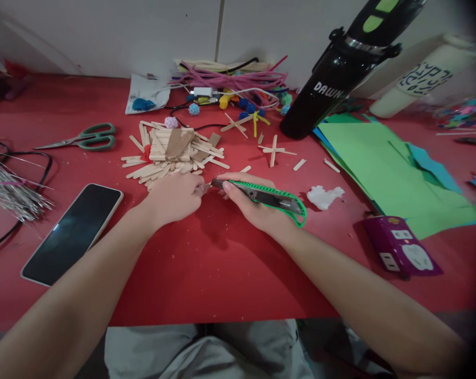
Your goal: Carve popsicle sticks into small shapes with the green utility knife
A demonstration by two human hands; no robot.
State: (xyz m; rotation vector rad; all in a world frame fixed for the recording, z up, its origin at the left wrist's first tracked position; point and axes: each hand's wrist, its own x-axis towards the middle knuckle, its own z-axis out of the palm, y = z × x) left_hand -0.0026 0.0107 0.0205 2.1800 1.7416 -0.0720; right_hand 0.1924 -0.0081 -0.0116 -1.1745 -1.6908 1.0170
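Note:
My right hand (pixel 257 208) is wrapped round a green utility knife (pixel 271 197), its thumb on the metal front end, which points left. My left hand (pixel 172 197) is closed in a pinch right at the knife's tip. A small pale bit shows between those fingertips and the knife, too hidden to name. Just beyond the left hand lies a pile of popsicle sticks (pixel 154 171). On the pile rests a flat panel of sticks (pixel 159 146) with brown strips across it. Crossed sticks (pixel 274 151) lie farther right, near a few short cut pieces (pixel 299 165).
Left on the red table (pixel 222 279) are a phone (pixel 74 231), scissors (pixel 85 139) and a wire bundle (pixel 14 184). Pipe cleaners (pixel 233 79) lie at the back. Rightward are a black bottle (pixel 328 79), green paper (pixel 391 163), crumpled tissue (pixel 324 197) and a purple power socket (pixel 401 247).

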